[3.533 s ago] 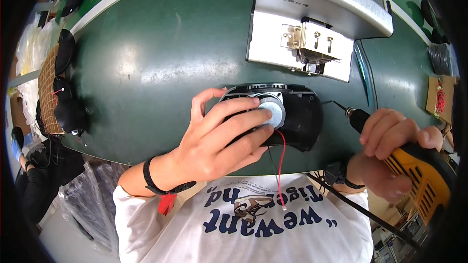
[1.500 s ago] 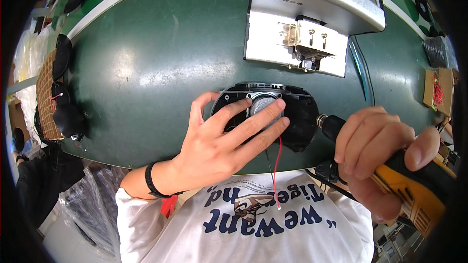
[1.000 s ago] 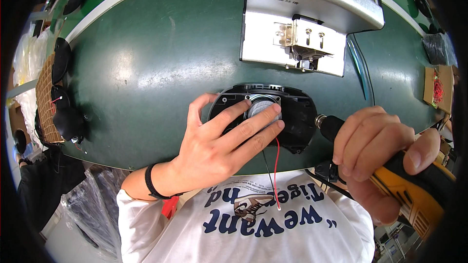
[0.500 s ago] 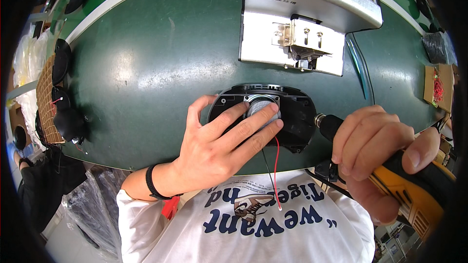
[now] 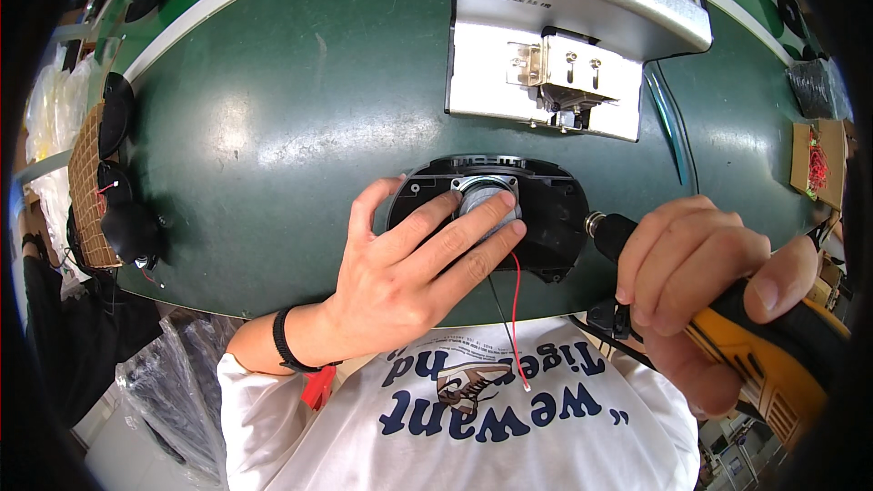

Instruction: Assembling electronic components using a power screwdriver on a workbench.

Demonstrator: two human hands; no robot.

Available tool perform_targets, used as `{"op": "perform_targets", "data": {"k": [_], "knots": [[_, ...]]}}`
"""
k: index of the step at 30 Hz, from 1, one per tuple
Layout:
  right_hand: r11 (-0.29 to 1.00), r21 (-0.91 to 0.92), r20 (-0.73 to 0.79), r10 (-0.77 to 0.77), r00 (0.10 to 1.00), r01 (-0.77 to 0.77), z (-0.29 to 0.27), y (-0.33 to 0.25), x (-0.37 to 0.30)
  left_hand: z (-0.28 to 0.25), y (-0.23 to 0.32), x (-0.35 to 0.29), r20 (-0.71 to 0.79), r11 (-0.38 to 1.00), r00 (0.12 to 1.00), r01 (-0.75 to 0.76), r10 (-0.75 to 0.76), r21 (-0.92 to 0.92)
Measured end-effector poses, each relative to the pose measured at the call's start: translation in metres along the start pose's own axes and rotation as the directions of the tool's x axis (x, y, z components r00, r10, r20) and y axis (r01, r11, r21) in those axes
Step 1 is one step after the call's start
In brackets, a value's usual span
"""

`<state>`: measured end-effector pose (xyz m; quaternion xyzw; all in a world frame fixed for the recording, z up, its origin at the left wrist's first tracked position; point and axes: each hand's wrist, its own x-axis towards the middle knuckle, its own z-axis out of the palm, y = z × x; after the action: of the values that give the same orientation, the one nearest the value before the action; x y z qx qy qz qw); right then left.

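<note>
A black plastic housing (image 5: 556,218) with a rounded outline lies on the green table near its front edge. Inside it sits a round speaker driver (image 5: 486,205) with a silvery metal back, trailing one red and one black wire toward my shirt. My left hand (image 5: 409,273) is over the housing, its fingertips pressed onto the driver and the outer finger at the housing's left rim; its thumb is hidden. Wrapped in my right hand (image 5: 691,286) is a yellow and black power screwdriver (image 5: 773,355). Its metal nose is close by the housing's right edge, and no bit is clearly visible.
A silver metal machine (image 5: 546,64) stands beyond the housing. To the far left, a brown divided carton (image 5: 86,191) stands by several black round parts. At the far right is an open cardboard box (image 5: 805,155) with red bits. A dark cable (image 5: 687,145) crosses the table.
The housing and driver have shifted very slightly left and up under my left hand. The red wire's loose end has swung a little right. At the far left edge, another person's limb has moved.
</note>
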<state>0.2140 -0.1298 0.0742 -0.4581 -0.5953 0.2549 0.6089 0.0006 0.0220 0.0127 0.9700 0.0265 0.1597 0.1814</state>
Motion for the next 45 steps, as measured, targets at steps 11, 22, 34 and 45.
{"op": "perform_targets", "data": {"k": [11, 22, 34, 45], "knots": [[0.999, 0.027, -0.070, -0.022, 0.997, 0.024, 0.010, 0.004, 0.001, -0.001, -0.001, 0.001, -0.022, 1.000, 1.000, -0.007, 0.007, -0.004], [0.996, 0.037, -0.145, -0.080, 0.986, 0.086, 0.016, 0.011, 0.001, 0.000, -0.007, -0.005, -0.164, 0.991, 0.985, -0.077, 0.058, -0.111], [0.997, -0.008, -0.132, -0.081, 0.988, 0.081, 0.014, 0.010, 0.002, -0.002, -0.007, -0.006, -0.188, 0.980, 0.982, -0.066, 0.030, -0.189], [0.995, 0.000, -0.127, -0.099, 0.987, 0.100, 0.014, 0.012, 0.000, -0.003, -0.007, -0.007, -0.176, 0.978, 0.984, -0.056, 0.020, -0.202]]}}
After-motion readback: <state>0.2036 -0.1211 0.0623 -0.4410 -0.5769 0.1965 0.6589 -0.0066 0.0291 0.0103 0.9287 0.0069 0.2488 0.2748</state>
